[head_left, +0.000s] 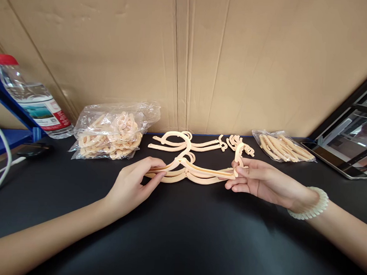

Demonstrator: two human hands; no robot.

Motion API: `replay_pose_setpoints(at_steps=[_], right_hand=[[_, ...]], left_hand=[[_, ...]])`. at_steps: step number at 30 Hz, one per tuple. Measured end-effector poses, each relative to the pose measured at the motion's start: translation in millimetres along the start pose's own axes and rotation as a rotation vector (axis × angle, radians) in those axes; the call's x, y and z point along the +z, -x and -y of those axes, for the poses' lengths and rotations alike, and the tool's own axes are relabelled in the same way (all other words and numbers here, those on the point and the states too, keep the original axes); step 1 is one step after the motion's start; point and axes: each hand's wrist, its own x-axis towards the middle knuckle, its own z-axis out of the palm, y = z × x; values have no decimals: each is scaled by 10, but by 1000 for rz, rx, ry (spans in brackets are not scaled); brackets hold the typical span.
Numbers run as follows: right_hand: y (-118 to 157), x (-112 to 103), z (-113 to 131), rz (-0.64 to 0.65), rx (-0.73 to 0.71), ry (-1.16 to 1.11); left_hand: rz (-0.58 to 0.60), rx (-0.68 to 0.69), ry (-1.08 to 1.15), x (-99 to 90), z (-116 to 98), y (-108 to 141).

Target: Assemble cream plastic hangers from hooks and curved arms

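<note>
A beige plastic clothes hanger (208,170) is raised a little above the black table, its hook curving up and to the left. My left hand (136,179) pinches the hanger's left arm between thumb and fingers. At the other end, my right hand (254,180) has closed its thumb and forefinger around a small curved beige piece (239,152), which meets the tip of the hanger's right arm. Whether the two are joined, I cannot tell. Just beneath the held one lies another hanger (199,180), partly covered by it and by my fingers.
Behind are more hanger parts (203,147) and a pile of small curved pieces (244,146). Plastic bags of parts stand left (110,134) and right (285,146). A water bottle (42,106), a white cable (8,150) and a phone (341,163) lie outward. Cardboard (201,59) walls the back.
</note>
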Motion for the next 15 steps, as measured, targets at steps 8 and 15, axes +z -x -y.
replay_pose_setpoints(at_steps=[8,15], right_hand=[[-1,39,-32,-81,-96,98],[-6,85,-82,-153,-185,170]], left_hand=[[17,24,10,-1,8,1],[22,9,46,8,7,9]])
